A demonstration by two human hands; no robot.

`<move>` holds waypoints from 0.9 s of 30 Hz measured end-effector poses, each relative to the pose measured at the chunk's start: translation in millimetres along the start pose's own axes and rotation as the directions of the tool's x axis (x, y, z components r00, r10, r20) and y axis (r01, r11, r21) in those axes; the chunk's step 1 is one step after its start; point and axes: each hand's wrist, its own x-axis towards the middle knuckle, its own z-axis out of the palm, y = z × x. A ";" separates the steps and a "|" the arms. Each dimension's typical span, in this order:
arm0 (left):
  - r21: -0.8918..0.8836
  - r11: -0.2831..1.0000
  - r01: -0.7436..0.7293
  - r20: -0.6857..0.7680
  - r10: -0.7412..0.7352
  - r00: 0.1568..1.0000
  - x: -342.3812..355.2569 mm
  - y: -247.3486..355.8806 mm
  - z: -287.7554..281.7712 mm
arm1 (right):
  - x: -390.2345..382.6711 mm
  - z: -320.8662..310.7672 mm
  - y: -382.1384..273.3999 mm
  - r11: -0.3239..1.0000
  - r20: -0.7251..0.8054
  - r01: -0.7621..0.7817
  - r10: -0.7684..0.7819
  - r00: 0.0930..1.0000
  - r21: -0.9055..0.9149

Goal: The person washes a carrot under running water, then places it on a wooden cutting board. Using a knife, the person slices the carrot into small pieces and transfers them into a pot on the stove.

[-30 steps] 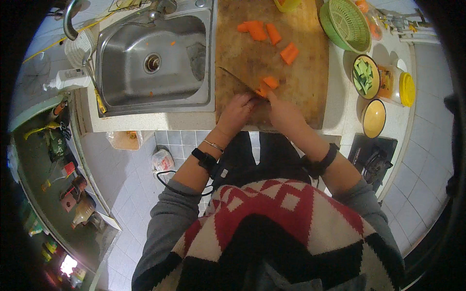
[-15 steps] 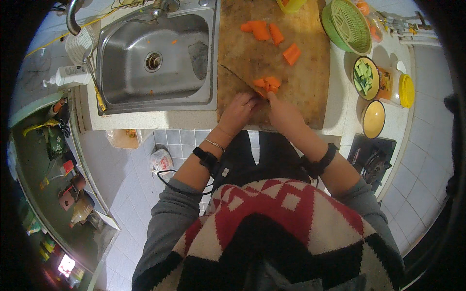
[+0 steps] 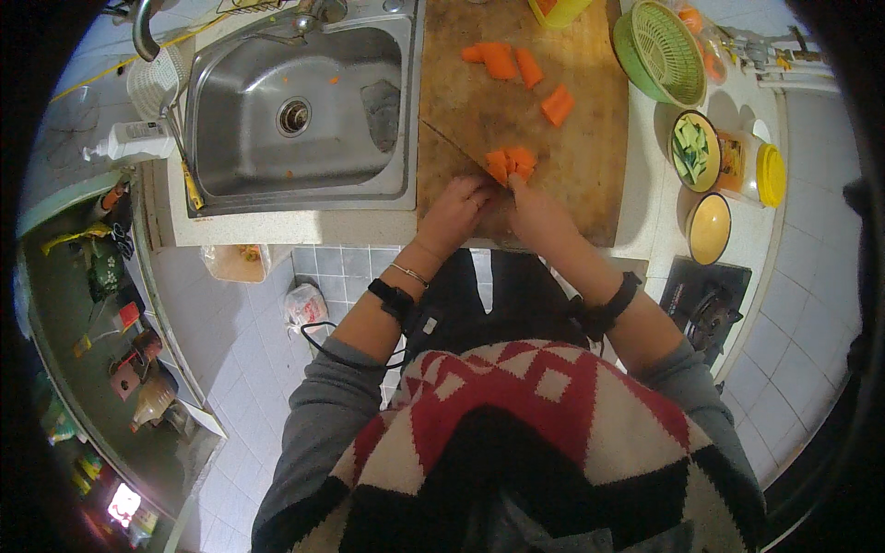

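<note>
On the wooden cutting board [image 3: 572, 166], a knife [image 3: 452, 143] is seen almost edge-on, its blade slanting from upper left toward my right hand [image 3: 542, 214]. That hand is closed round its handle, which the fingers cover. Close beside the blade, my left hand [image 3: 452, 214] has its fingers bent over a carrot piece, mostly hidden beneath them. Cut carrot chunks [image 3: 518, 160] lie just beyond my fingertips, against the knife's right side. Farther up the board rest larger carrot pieces [image 3: 500, 61] and a separate carrot piece [image 3: 558, 105].
Left of the board is a steel sink [image 3: 304, 198]. A green basket [image 3: 656, 51], a bowl of sliced green vegetable [image 3: 679, 172], an empty-looking yellow bowl [image 3: 708, 229] and a yellow-lidded jar [image 3: 771, 173] stand at right. A yellow container [image 3: 560, 13] sits at the board's far end.
The whole view has shifted very slightly. Both hands stay in nearly the same place at the knife, and the cut chunks beside the blade look slightly rearranged.
</note>
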 end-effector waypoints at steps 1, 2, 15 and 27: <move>-0.015 1.000 0.004 -0.002 -0.004 1.000 0.1 0.9 0.0 | -2.3 -2.4 0.4 1.000 0.004 0.001 -0.001 1.000 0.014; -0.016 1.000 0.011 -0.013 -0.011 1.000 0.9 1.1 0.1 | -3.0 -5.7 1.0 1.000 0.017 -0.019 0.018 1.000 0.019; -0.036 0.999 -0.022 -0.020 0.022 1.000 -1.2 -4.1 3.0 | -0.7 3.1 7.2 0.993 0.012 -0.028 0.027 1.000 0.112; 0.002 0.999 -0.042 0.048 0.042 0.998 2.6 -4.9 -5.4 | 7.1 3.6 2.4 0.998 0.032 -0.043 0.041 0.999 0.055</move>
